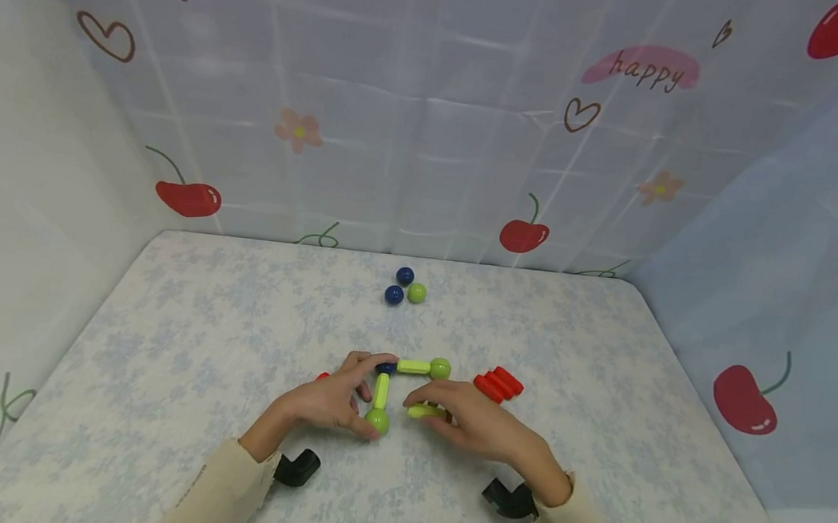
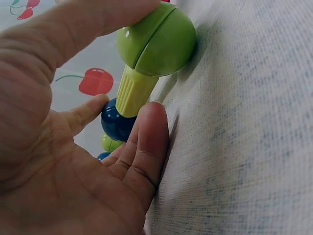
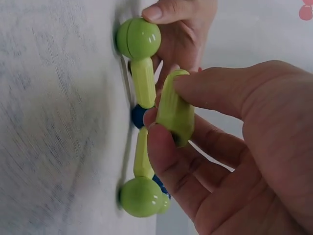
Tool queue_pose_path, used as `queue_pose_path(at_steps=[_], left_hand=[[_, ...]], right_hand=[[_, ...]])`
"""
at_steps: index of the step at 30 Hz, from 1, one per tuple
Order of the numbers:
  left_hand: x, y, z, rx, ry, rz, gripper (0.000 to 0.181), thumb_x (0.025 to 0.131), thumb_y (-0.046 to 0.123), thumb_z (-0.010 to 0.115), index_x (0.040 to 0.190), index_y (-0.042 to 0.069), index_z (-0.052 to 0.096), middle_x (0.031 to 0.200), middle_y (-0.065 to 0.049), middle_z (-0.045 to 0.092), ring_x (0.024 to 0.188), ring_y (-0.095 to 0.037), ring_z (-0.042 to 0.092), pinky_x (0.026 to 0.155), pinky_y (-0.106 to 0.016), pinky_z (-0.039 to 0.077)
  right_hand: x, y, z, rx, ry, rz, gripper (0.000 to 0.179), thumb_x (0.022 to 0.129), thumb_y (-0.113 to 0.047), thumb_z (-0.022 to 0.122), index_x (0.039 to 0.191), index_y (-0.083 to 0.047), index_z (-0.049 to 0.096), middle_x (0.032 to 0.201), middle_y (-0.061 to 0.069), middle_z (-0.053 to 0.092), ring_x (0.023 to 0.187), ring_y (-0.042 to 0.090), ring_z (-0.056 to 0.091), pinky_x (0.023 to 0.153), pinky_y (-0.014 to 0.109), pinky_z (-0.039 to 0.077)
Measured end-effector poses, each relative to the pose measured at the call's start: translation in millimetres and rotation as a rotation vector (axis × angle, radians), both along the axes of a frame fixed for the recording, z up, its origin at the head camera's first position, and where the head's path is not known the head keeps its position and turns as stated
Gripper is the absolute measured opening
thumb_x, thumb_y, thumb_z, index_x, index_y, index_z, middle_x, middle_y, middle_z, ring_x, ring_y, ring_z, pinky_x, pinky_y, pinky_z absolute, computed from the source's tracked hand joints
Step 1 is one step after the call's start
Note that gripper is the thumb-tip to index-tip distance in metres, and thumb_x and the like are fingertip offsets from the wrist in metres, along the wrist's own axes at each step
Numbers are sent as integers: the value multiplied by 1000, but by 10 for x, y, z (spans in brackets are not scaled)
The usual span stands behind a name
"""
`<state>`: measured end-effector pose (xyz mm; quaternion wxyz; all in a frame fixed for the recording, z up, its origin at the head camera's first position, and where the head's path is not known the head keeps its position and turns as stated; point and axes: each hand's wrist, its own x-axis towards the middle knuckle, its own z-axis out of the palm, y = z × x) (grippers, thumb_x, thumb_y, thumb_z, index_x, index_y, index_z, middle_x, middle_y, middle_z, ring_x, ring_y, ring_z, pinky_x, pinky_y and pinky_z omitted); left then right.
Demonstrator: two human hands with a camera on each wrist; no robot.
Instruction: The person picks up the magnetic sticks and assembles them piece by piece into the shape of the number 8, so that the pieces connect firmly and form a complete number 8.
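Observation:
An L-shaped toy frame lies on the table. Its corner is a blue ball (image 1: 386,368); one yellow-green rod (image 1: 414,367) runs right to a green ball (image 1: 440,368), another rod (image 1: 381,390) runs towards the person to a second green ball (image 1: 377,420). My left hand (image 1: 331,400) holds this frame, thumb on the near green ball and index fingertip on the blue ball. Between thumb and fingers, my right hand (image 1: 477,421) pinches a loose yellow-green building rod (image 3: 175,110), held apart from the frame. A dark spot shows at one end of that rod in the right wrist view.
Several red rods (image 1: 499,385) lie side by side to the right of the frame. Part of something red (image 1: 322,376) shows behind the left hand. Farther back sit two blue balls (image 1: 405,276) and a green ball (image 1: 417,293). Patterned curtains stand behind the table (image 1: 243,307).

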<state>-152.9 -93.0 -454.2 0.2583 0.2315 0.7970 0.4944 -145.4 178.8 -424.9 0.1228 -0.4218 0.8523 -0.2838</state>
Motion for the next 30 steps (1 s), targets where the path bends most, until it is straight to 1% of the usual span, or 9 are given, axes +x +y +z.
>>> queue_pose_path(at_steps=[3, 5, 9, 16, 27, 30], left_hand=[[-4, 1, -5, 8, 1, 3, 98, 78, 20, 88, 157, 20, 29, 143, -14, 27, 99, -23, 50, 75, -29, 50], [-4, 0, -4, 10, 0, 4, 98, 78, 19, 88, 156, 20, 29, 144, -14, 26, 99, -23, 50, 75, -29, 50], [-6, -5, 0, 2, 3, 3, 98, 78, 20, 88, 156, 22, 29, 144, -14, 26, 98, -23, 50, 75, -29, 50], [-23, -18, 0, 7, 16, -9, 97, 79, 20, 87, 156, 20, 29, 142, -17, 27, 97, -23, 51, 74, -29, 51], [-10, -15, -8, 1, 13, 4, 97, 78, 20, 88, 156, 22, 30, 141, -15, 28, 96, -23, 51, 74, -29, 51], [-9, -17, -14, 6, 11, 2, 97, 78, 19, 88, 156, 22, 30, 141, -15, 28, 96, -23, 51, 74, -30, 51]], right_hand=[[16, -38, -16, -6, -12, 19, 26, 99, -10, 63, 125, -12, 66, 122, -6, 68, 109, 6, 62, 90, 26, 52], [23, -59, -31, -3, -20, 30, 26, 101, -11, 61, 126, -13, 66, 123, -5, 67, 111, 6, 62, 93, 26, 51], [33, -88, -63, 6, -24, 43, 26, 102, -12, 59, 128, -14, 64, 125, -4, 67, 111, 5, 62, 93, 25, 51], [42, -117, -90, 21, -22, 44, 27, 101, -15, 61, 128, -15, 64, 125, -7, 66, 112, 5, 62, 95, 25, 51], [47, -133, -101, 50, -16, 45, 25, 101, -17, 61, 126, -16, 65, 123, -8, 67, 114, 5, 62, 96, 25, 50], [48, -135, -108, 57, -20, 44, 25, 102, -18, 61, 127, -16, 65, 124, -8, 67, 114, 5, 62, 96, 25, 50]])
